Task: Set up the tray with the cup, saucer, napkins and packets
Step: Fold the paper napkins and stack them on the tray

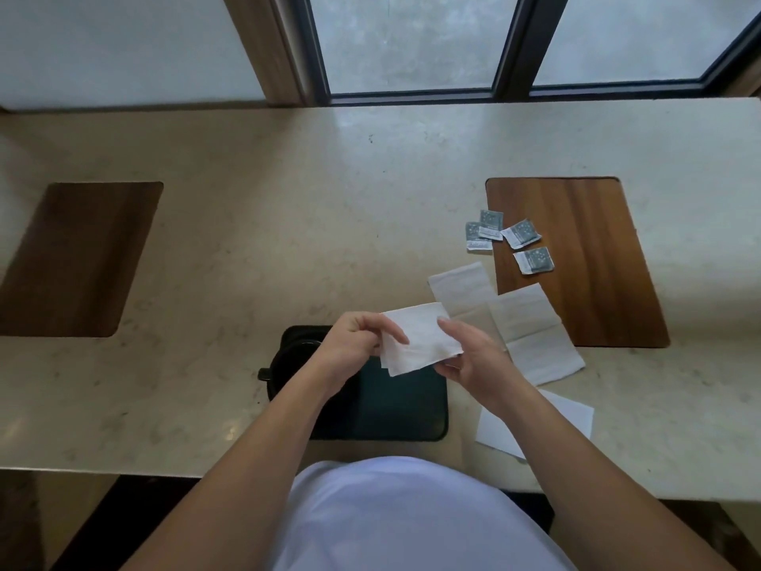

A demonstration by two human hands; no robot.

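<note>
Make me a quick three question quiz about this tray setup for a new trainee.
1. How many gray packets are out?
2. True or false: both hands hold the folded napkin above the black tray.
3. The packets lie: A) on the tray, B) partly on the wooden mat, C) in the cup.

Key: 1. four. 2. true: left hand and right hand pinch it. 3. B.

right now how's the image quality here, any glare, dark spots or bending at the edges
Head view: daylight from the window puts a soft sheen on the counter; the dark tray and the cup are underexposed and hard to separate; the wide lens bows the counter's edges; the print on the packets is too soft to read; both hands and the napkin are fairly sharp.
</note>
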